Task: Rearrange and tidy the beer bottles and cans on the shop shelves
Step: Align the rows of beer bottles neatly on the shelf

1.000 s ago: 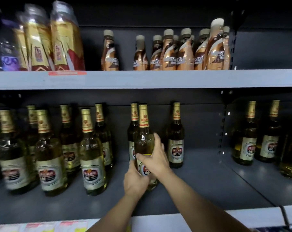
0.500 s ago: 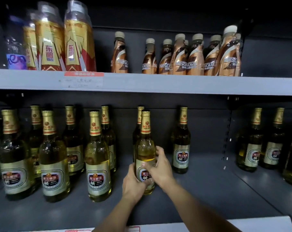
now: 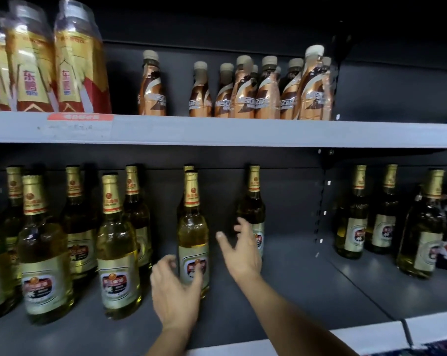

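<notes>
Dark shelf (image 3: pixel 281 291): your left hand (image 3: pixel 175 291) lightly touches the front bottle (image 3: pixel 193 242); your right hand (image 3: pixel 241 250), fingers spread, nears the neighbouring bottle (image 3: pixel 253 209). A careless nudge could topple either.

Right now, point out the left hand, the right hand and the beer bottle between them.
left hand (image 3: pixel 175 295), head view, back of the hand.
right hand (image 3: pixel 243 253), head view, back of the hand.
beer bottle (image 3: pixel 193 231), head view, glass body above the label.
</notes>
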`<state>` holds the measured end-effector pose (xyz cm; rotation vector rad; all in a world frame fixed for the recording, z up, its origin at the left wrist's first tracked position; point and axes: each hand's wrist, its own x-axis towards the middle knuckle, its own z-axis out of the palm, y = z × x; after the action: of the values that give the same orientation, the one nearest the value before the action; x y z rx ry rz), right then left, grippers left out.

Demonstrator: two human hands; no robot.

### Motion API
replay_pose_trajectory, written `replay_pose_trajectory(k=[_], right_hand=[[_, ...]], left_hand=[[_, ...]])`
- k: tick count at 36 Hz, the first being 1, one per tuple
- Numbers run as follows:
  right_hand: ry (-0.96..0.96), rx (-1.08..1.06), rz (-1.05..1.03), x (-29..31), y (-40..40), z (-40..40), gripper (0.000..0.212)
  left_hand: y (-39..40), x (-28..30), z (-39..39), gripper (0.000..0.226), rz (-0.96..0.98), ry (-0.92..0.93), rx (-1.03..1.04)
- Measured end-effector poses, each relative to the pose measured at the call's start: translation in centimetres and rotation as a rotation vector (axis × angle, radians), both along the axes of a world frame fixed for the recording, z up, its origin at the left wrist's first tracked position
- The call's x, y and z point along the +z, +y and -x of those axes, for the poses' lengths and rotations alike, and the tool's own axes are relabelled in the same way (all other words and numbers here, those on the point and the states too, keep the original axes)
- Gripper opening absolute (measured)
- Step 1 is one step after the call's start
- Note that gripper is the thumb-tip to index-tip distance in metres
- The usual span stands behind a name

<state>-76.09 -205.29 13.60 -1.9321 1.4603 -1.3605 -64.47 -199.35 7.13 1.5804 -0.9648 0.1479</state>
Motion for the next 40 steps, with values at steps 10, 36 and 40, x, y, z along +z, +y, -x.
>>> replay_pose_trajectory(k=[10,36,40], right_hand=[[-0.067,-0.554,0.121,1.3,-5.9,16.4,0.04],[-0.116,-0.39,-0.054,-2.2,-14.3,44.6,0.093],[-0.115,-0.368,-0.141,-2.3,-15.6,45.3,0.096]], left_hand=[[-5.0,2.1,10.4,0.03,-0.022,-0.156,-0.397],[-20.3,2.5,44.3,0.1,-0.536,-0.03,-0.923],[-21.1,1.9,46.1,0.096,-0.54,0.033,-0.984]])
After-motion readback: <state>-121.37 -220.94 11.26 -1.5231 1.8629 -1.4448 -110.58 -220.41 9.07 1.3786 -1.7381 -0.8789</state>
